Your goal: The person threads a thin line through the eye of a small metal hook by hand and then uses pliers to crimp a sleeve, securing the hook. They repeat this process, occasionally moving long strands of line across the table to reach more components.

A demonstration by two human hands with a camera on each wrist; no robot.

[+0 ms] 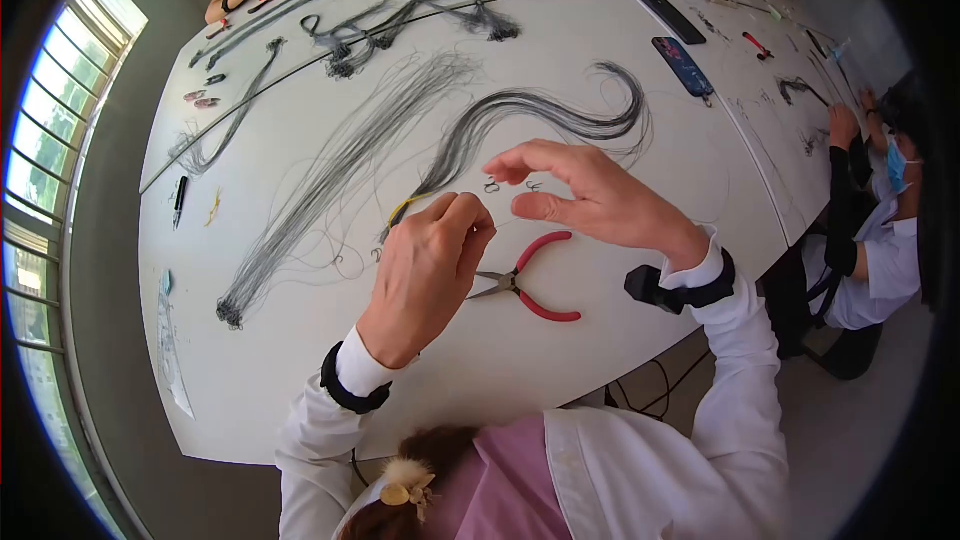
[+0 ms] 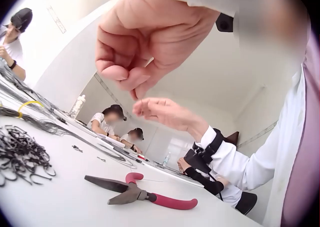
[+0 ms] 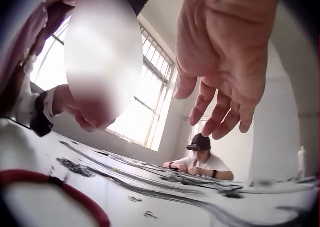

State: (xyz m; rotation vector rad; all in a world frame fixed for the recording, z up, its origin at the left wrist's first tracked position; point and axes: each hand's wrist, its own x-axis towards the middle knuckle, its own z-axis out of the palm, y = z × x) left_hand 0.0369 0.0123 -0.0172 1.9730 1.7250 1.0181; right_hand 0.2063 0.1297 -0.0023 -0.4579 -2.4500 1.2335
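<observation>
My left hand (image 1: 425, 265) is raised over the table with its fingers curled and the thumb against the forefinger. In the left wrist view its fingertips (image 2: 135, 81) meet; I cannot tell whether a fine strand is between them. My right hand (image 1: 610, 200) hovers beside it, fingers spread loosely and holding nothing visible. Below the hands lie pliers (image 1: 515, 282) with red handles, spread apart. A dark bundle of thin strands (image 1: 520, 105), bound by a yellow tie (image 1: 403, 208), curves away behind the hands. Small bent black pieces (image 1: 491, 184) lie near the right fingers.
A looser fan of grey strands (image 1: 350, 160) spreads left of the bundle. Farther back are looped strands (image 1: 400, 20) and two phones, one dark (image 1: 670, 17), one blue (image 1: 683, 67). A black pen (image 1: 180, 202) lies at left. Other people sit around the table.
</observation>
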